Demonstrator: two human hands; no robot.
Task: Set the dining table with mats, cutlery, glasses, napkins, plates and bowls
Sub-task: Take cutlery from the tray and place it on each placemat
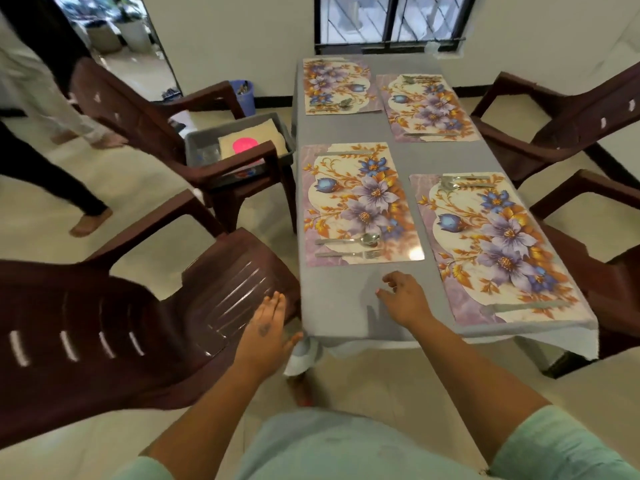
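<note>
Hovering right hand — bare table edge

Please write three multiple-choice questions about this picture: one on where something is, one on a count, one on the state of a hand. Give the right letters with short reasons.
1. Where is the grey bin?
A. on a chair seat
B. on the table
C. on the floor

2. How many mats lie on the table?
A. two
B. four
C. six

3. What is the right hand doing?
A. holding a fork
B. holding a plate
C. holding nothing

Answers: 1 A, the bin sits between the armrests of the chair. 2 B, four flowered mats show. 3 C, its fingers are loosely curled above the cloth, with no grip on anything.
</note>
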